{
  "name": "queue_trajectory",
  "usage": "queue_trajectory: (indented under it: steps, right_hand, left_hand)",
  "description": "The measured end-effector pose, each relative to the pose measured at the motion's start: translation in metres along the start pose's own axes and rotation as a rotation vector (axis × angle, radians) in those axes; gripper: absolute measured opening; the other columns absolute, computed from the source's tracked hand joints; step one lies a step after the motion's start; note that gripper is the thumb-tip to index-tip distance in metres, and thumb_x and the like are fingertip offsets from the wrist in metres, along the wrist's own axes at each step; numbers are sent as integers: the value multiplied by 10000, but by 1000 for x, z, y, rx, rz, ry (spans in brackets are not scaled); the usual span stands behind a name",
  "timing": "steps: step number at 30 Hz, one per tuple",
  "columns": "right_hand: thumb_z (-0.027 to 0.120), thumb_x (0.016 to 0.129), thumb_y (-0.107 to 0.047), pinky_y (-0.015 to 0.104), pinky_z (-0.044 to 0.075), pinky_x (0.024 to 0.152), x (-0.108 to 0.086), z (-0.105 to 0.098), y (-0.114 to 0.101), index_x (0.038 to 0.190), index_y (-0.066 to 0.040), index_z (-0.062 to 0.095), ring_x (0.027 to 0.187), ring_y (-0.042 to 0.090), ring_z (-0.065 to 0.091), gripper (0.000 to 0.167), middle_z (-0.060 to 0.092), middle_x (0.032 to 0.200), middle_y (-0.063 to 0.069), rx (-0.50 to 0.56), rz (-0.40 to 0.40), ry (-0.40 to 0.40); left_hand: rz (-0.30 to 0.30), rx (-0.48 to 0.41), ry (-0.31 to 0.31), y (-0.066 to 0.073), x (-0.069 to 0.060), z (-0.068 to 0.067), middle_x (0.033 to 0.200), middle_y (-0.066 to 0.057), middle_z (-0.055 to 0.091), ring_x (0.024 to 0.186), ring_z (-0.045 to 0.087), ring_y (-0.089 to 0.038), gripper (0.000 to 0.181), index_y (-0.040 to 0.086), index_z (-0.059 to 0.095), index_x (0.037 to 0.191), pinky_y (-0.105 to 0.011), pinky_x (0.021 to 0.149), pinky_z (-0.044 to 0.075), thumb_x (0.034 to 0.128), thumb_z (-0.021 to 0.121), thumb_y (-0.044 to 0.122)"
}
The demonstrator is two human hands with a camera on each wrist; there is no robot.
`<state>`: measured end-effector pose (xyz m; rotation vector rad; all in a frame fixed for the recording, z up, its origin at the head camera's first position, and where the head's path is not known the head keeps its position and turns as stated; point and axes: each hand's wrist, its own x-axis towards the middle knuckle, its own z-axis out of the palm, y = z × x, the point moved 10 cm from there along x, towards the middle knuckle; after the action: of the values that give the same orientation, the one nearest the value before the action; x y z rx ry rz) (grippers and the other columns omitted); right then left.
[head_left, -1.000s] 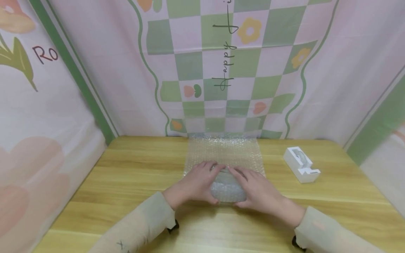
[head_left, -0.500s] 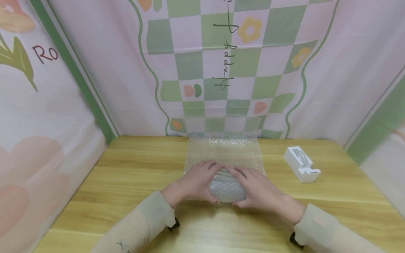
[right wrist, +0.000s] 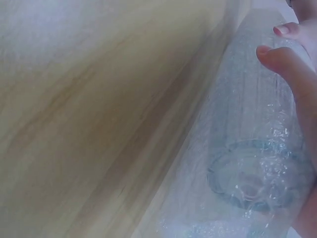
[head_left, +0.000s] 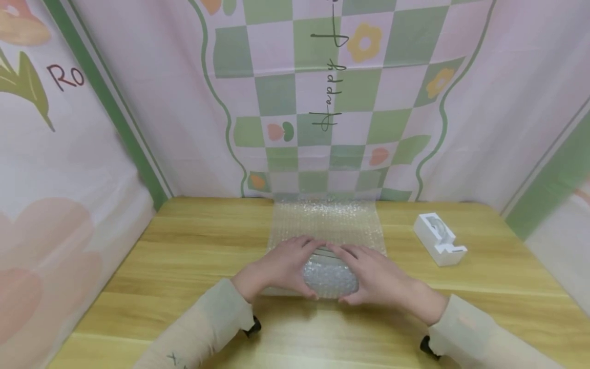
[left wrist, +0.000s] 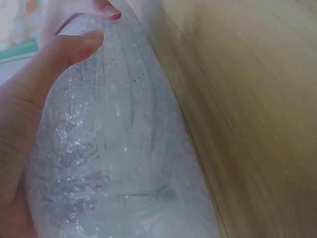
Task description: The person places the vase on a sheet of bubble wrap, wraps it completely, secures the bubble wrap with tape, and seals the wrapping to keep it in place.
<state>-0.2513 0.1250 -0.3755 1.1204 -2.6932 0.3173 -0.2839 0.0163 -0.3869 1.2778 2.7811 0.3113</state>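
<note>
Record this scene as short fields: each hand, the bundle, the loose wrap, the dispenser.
Left hand: curled round the left side of a wrapped bundle
Right hand: curled round its right side
Inside: clear object with a round end
Loose bubble wrap: extends to the back of the table
Tape dispenser: white, right of the hands

Clear vessel (right wrist: 252, 173) | on its side | rolled in partly spread bubble wrap (head_left: 326, 221)
</note>
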Motion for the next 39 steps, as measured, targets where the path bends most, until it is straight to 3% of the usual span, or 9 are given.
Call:
queue_trajectory:
  steps: [12, 26, 32, 39]
  right_hand:
    - [904, 681, -495, 595, 527, 960, 1, 1, 2, 1569, -91, 390, 1170, 403, 620, 1103, 617, 1347, 202, 65, 15, -29]
    - [902, 683, -478, 603, 533, 945, 3, 0, 3, 1557, -69, 407, 1155, 412, 627, 1085, 623, 1328, 224, 121, 44, -83]
    - [900, 693, -475, 568, 561, 911, 1, 2, 2, 1559, -63, 403, 1146, 390, 628, 1080, 621, 1312, 225, 165, 53, -108]
    - [888, 705, -500, 569, 556, 919, 1, 2, 4, 1564, -64, 395, 1158, 381, 625, 1083, 617, 1334, 218, 184, 59, -124]
  left_hand:
    - [33, -30, -40, 1, 0, -1, 1523, -109, 482, 1369, 482, -287, 1163, 118, 345, 1586, -470, 1132, 412, 681, 893, 603]
    - [18, -125, -101, -5, 3, 2, 1554, -90, 457, 1395, 458, -282, 1167, 145, 336, 1593, -463, 1143, 395, 673, 906, 581]
    - [34, -147, -114, -3, 3, 2, 1539, -93, 474, 1373, 483, -263, 1159, 110, 359, 1577, -413, 1133, 411, 668, 917, 561]
    - [34, -190, -135, -1, 4, -2, 1551, -70, 465, 1380, 477, -254, 1152, 120, 361, 1579, -438, 1131, 412, 668, 923, 545]
